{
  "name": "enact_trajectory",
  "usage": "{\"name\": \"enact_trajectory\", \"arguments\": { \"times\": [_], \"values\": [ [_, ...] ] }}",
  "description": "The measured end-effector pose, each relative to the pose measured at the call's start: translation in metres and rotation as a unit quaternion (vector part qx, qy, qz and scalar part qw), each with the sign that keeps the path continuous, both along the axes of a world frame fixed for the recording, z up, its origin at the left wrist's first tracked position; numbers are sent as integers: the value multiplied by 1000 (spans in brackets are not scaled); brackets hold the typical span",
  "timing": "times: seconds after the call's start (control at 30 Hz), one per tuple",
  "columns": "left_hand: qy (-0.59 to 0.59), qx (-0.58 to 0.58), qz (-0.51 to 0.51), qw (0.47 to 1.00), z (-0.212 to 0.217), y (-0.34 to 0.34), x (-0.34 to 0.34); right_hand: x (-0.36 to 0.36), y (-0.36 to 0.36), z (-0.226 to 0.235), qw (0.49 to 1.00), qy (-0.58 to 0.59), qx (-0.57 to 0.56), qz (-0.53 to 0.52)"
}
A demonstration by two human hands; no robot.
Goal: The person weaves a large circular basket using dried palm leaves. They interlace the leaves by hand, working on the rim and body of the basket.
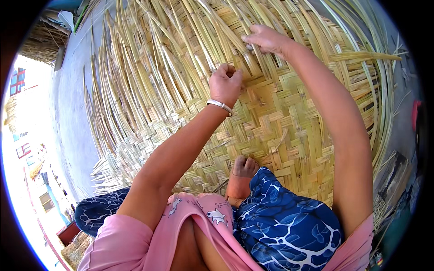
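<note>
A large mat (294, 131) of flat, pale yellow-green split-cane strips lies below me, its near part tightly woven in a slanting pattern. Toward the far side, long loose cane strips (135, 58) fan out from the weave. My left hand (225, 85), with a pale band at the wrist, is closed just over the line where weave meets loose strips. What its curled fingers hold is hidden. Farther off and to the right, my right hand (267, 40) reaches in among the loose strips, its fingers bent around a cane strip.
My bare foot (244, 171) rests on the mat near my knee, covered in blue patterned cloth (289, 226). Grey ground (74, 117) borders the mat on the left. Long green strips (377, 90) curve along its right edge. A dark block (393, 174) lies at the lower right.
</note>
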State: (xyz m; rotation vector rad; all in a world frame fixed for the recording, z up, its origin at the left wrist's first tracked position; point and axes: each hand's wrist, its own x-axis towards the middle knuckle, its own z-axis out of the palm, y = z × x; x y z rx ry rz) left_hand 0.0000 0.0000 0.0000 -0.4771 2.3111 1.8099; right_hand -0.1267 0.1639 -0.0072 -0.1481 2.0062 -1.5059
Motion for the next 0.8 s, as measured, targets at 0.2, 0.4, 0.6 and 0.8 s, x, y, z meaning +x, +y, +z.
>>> {"name": "enact_trajectory", "arguments": {
  "times": [0.2, 0.4, 0.6, 0.8],
  "values": [
    [-20, 67, 19, 997, 11, 1, -3, -12, -2, 23, 989, -122, -12, 81],
    [-41, 76, 49, 995, 18, 2, -4, 4, -4, 29, 986, -89, -128, 56],
    [-33, 44, 37, 998, -7, 1, -13, 8, -6, 11, 991, -75, -108, -10],
    [69, -160, -65, 983, -25, 2, -17, 11, 2, 10, 961, -185, -206, -8]
  ]
}}
